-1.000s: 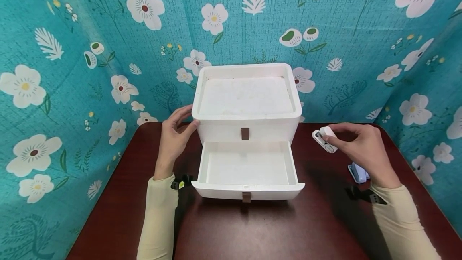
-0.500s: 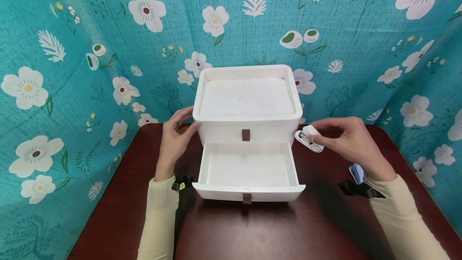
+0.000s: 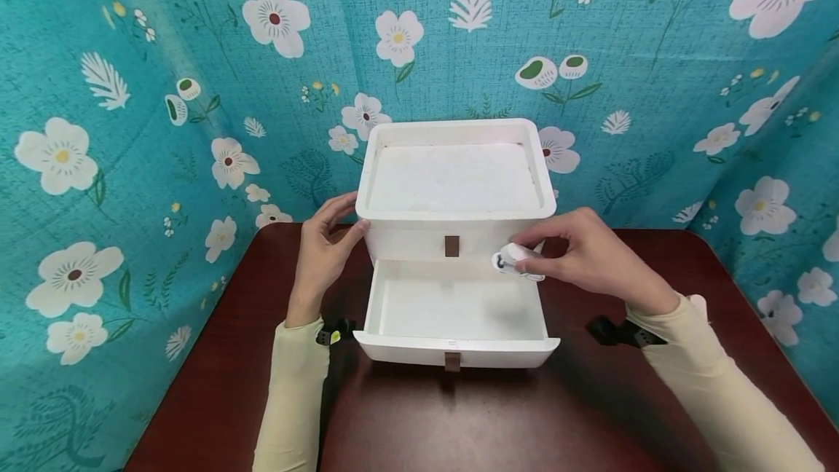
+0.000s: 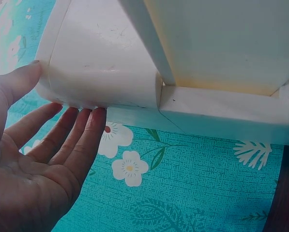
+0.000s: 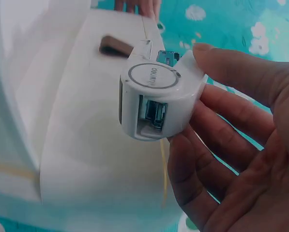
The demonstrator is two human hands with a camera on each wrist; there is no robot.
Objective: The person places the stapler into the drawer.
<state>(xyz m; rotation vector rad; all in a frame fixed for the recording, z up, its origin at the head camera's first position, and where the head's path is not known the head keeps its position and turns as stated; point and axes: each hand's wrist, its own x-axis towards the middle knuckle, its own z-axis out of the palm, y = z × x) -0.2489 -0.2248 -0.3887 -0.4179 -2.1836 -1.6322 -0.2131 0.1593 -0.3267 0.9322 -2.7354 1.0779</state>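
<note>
The small white device (image 3: pixel 506 262) hangs in the air over the rear right part of the pulled-out lower drawer (image 3: pixel 452 352), in front of the upper drawer's face (image 3: pixel 406 239). Half a second ago it was to the right of the white cabinet (image 3: pixel 549 210), above the table (image 3: pixel 459 414); the carry now appears to have crossed the drawer's side, though the device is not yet set down. A soft shadow falls inside the drawer beneath it.

The right hand (image 3: pixel 586 253) holds the device pinched between thumb and fingertips, with no gap left in the grip; the right wrist view shows a round label on the device and a slot with metal inside.

The left hand (image 3: pixel 321 250) is spread rather than clenched, its thumb and fairly straight fingertips touching the cabinet's left front corner and side. It has stayed there, seemingly to steady the cabinet. The lower drawer remains out. Behind stands the flowered teal curtain (image 3: pixel 432 79).
</note>
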